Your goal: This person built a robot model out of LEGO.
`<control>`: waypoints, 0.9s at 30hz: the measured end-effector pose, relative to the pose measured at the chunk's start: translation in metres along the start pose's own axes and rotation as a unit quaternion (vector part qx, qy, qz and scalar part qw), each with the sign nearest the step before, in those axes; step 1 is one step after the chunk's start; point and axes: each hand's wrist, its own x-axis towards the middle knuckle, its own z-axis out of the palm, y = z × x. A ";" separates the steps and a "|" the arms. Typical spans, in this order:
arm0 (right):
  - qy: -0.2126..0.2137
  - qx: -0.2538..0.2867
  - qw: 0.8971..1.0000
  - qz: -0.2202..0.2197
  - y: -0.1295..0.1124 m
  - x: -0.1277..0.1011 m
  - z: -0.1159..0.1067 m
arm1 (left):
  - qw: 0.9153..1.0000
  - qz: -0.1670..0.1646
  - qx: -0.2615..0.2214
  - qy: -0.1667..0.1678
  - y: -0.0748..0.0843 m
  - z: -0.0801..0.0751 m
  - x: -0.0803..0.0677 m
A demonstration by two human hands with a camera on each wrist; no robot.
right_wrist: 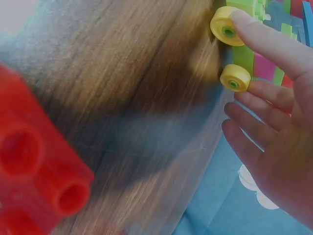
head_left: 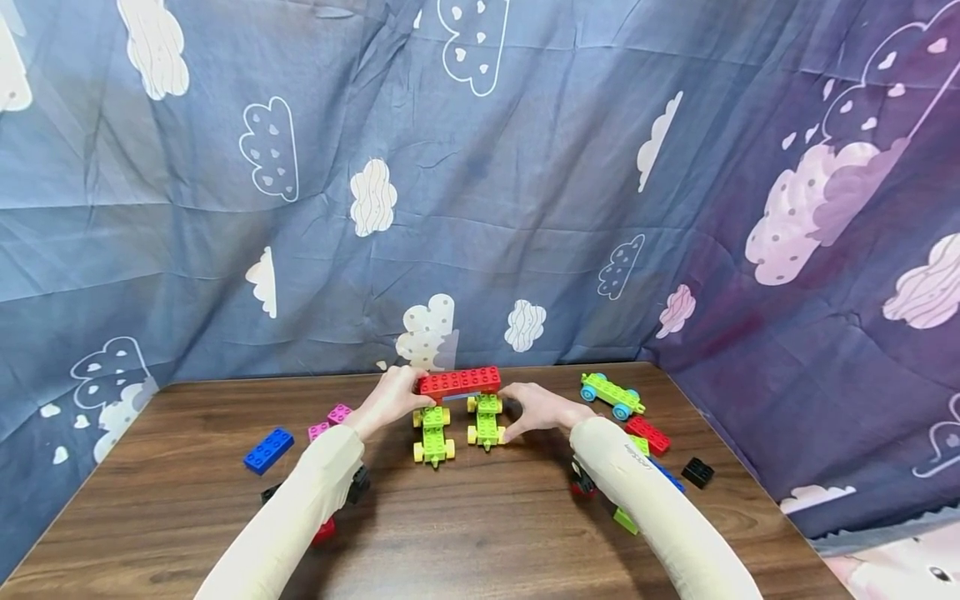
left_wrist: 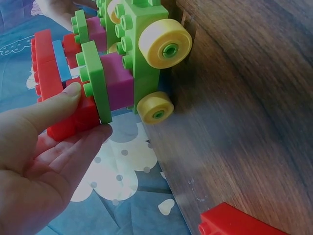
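Two green cars with yellow wheels, the left car (head_left: 433,435) and the right car (head_left: 486,421), stand side by side at the table's middle. A long red brick (head_left: 459,382) lies across stacked green and magenta bricks (left_wrist: 115,81) on top of them. My left hand (head_left: 415,393) pinches the red brick's left end (left_wrist: 73,120) between thumb and fingers. My right hand (head_left: 516,410) is at the right car's side, fingers fairly straight, with the index fingertip (right_wrist: 244,19) touching a yellow wheel (right_wrist: 226,27).
On the wooden table (head_left: 480,533) lie a blue brick (head_left: 267,450) and pink bricks (head_left: 330,419) to the left. A green car with blue wheels (head_left: 611,394), a red brick (head_left: 648,435) and a black brick (head_left: 697,472) lie to the right. Cloud-print cloth (head_left: 480,208) walls the back and right.
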 end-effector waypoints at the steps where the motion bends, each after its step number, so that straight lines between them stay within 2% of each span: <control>1: -0.002 0.002 1.000 0.001 -0.001 -0.001 0.000 | 1.000 -0.001 0.000 0.000 0.000 0.000 0.000; 8: -0.004 -0.001 1.000 -0.010 -0.004 -0.008 0.001 | 1.000 -0.008 -0.003 -0.009 -0.001 0.000 0.001; 19: -0.007 -0.020 0.999 -0.034 -0.012 -0.022 0.003 | 1.000 0.006 0.005 -0.017 0.002 -0.002 -0.003; 27: -0.006 -0.031 0.999 -0.033 -0.017 -0.032 0.006 | 0.999 0.016 0.016 -0.025 0.002 -0.001 -0.007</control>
